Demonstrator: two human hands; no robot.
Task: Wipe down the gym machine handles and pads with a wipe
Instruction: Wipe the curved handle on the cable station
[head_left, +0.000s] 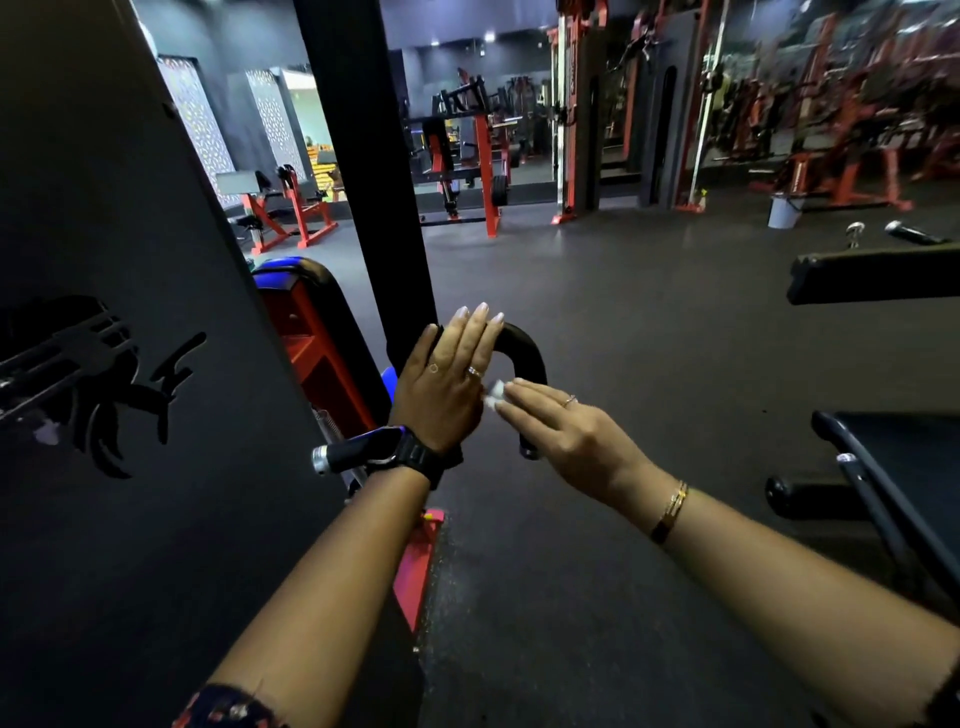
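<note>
A black curved machine handle (527, 358) arches in front of me at the centre of the view. My left hand (447, 382) lies flat with straight fingers against the handle's left part. My right hand (563, 431) reaches in from the right with straight fingers. A small white wipe (494, 391) shows between its fingertips and my left hand, mostly hidden by the fingers. A second black grip with a chrome end (353, 453) sticks out to the left, just below my left wrist.
A tall dark panel (130, 312) with a cut-out logo stands close on the left, and a black upright post (358, 156) rises behind the handle. Black bench pads (878, 275) sit at the right. Dark rubber floor (649, 312) stretches ahead toward red machines and a white bucket (783, 209).
</note>
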